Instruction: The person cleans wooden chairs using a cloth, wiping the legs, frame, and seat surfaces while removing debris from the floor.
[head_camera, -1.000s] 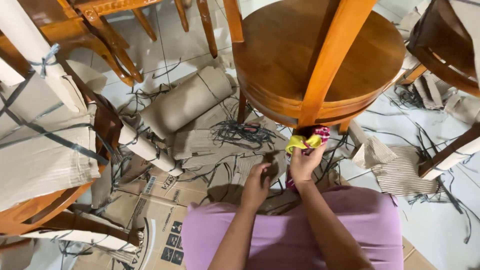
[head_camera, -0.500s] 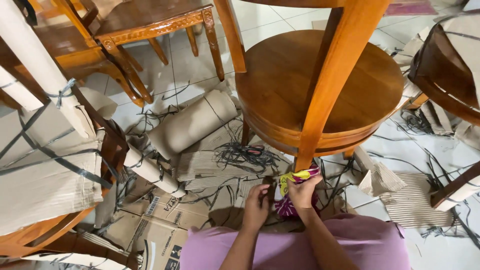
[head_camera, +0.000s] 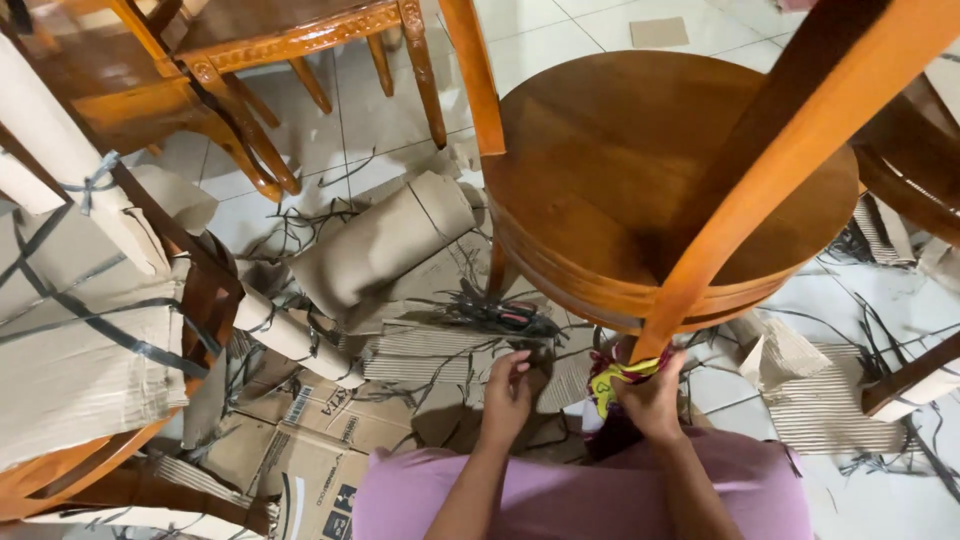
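Compared with a moment ago, both hands are sitting lower and closer to the lap, and the view is tilting so that more of the round wooden stool (head_camera: 640, 170) is showing. Right hand (head_camera: 655, 400) is closing around a yellow and magenta cloth (head_camera: 612, 378) and pressing it against the foot of the slanting stool leg (head_camera: 760, 190); wiping of that leg seems to be reaching its lower end, while the other legs look untouched. Left hand (head_camera: 508, 395) is hovering half open, holding nothing, above the cardboard scraps (head_camera: 420, 350). Room is getting tight: a wrapped chair (head_camera: 90, 330) is crowding the left, black strapping (head_camera: 500, 315) is tangling underfoot.
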